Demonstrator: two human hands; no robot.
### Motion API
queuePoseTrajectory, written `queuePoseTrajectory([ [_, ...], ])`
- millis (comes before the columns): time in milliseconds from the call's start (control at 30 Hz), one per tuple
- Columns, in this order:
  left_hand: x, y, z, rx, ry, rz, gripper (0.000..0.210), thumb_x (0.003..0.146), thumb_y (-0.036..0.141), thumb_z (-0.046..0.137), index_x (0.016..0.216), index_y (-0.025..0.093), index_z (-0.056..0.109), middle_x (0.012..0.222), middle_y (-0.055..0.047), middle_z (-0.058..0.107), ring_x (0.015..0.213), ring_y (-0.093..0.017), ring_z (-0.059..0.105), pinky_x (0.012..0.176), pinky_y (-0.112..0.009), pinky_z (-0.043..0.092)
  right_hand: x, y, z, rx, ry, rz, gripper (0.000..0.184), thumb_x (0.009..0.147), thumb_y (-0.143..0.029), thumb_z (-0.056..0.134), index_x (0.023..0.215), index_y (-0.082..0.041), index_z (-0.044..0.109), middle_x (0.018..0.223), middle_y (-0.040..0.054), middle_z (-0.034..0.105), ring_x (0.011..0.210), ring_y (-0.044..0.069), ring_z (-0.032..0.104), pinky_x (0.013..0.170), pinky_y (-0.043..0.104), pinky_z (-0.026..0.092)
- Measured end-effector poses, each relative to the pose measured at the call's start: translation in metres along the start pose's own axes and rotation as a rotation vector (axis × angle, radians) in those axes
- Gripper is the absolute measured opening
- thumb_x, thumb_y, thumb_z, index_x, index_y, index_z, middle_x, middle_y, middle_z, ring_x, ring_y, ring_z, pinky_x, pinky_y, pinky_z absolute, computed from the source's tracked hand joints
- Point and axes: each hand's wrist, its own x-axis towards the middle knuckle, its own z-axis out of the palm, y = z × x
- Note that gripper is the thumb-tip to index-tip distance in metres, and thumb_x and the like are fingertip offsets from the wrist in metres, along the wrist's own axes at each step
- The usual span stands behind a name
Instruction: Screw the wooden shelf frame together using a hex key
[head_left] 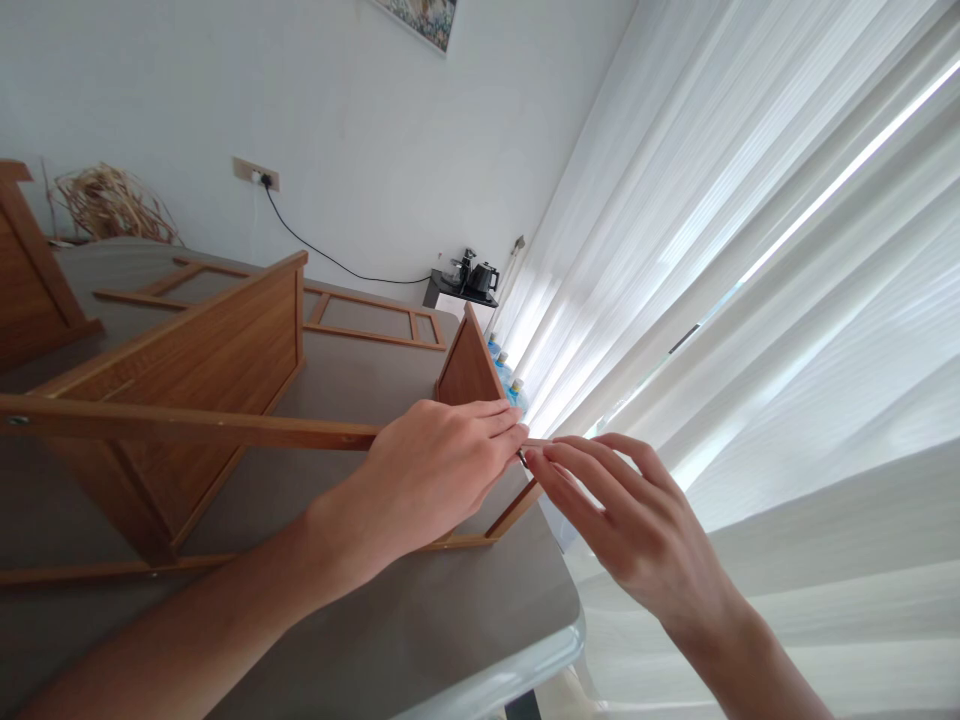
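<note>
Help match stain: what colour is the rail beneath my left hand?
Orange-brown; the rail shows best in the head view.

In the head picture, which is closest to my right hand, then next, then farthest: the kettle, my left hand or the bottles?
1. Left hand, just left of it.
2. Bottles, beyond both hands.
3. Kettle, far back.

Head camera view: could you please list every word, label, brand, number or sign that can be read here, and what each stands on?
No readable text anywhere.
Bluish bottles by the curtain: too small and blurred to tell any lettering.
Black kettle and wall socket: too small to make out any markings.
Wooden rail under the left hand: no lettering visible.
</note>
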Motion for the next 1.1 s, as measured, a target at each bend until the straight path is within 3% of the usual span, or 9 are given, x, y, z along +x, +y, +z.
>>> queuePoseTrajectory([
  [233,0.000,0.001,0.000,0.000,0.009,0.010,0.030,0.102,0.022,0.048,0.126,0.020,0.066,0.132,0.000,0.070,0.123,-0.015,0.065,0.088,-0.028,0.062,-0.016,-0.003,0.011,0.140,-0.015,0.157,0.038,0.090,0.002,0.062,0.125,-0.010,0.061,0.114,0.0131,0.071,0.104,0.020,0.066,0.084,0.036,0.051],
  [400,0.000,0.001,0.000,0.007,-0.001,0.005,0.029,0.102,0.022,0.048,0.123,0.020,0.067,0.132,-0.001,0.069,0.124,-0.015,0.064,0.087,-0.028,0.062,-0.022,-0.006,0.016,0.155,0.030,0.254,0.033,0.088,-0.003,0.068,0.118,-0.014,0.063,0.111,0.0099,0.073,0.101,0.019,0.065,0.082,0.034,0.051],
  [733,0.001,0.001,-0.002,-0.003,0.003,0.004,0.027,0.101,0.020,0.049,0.121,0.020,0.067,0.130,-0.002,0.070,0.121,-0.016,0.066,0.087,-0.028,0.061,-0.029,-0.015,0.019,0.228,0.060,0.332,0.041,0.091,0.003,0.056,0.126,-0.018,0.062,0.113,0.0099,0.072,0.105,0.019,0.067,0.084,0.035,0.053],
  [900,0.001,0.001,-0.001,-0.001,-0.012,0.004,0.029,0.101,0.020,0.049,0.123,0.020,0.066,0.133,-0.002,0.069,0.124,-0.016,0.064,0.091,-0.028,0.061,-0.031,-0.018,0.025,0.258,0.138,0.374,0.041,0.088,0.004,0.058,0.123,-0.017,0.063,0.110,0.0100,0.072,0.102,0.019,0.065,0.083,0.035,0.053],
  [1100,0.001,0.001,-0.002,0.003,-0.016,0.006,0.029,0.100,0.020,0.050,0.124,0.019,0.066,0.133,-0.001,0.069,0.125,-0.015,0.063,0.092,-0.028,0.061,-0.032,-0.017,0.026,0.250,0.129,0.365,0.043,0.088,0.007,0.058,0.123,-0.016,0.063,0.111,0.0106,0.070,0.105,0.020,0.063,0.084,0.036,0.052],
])
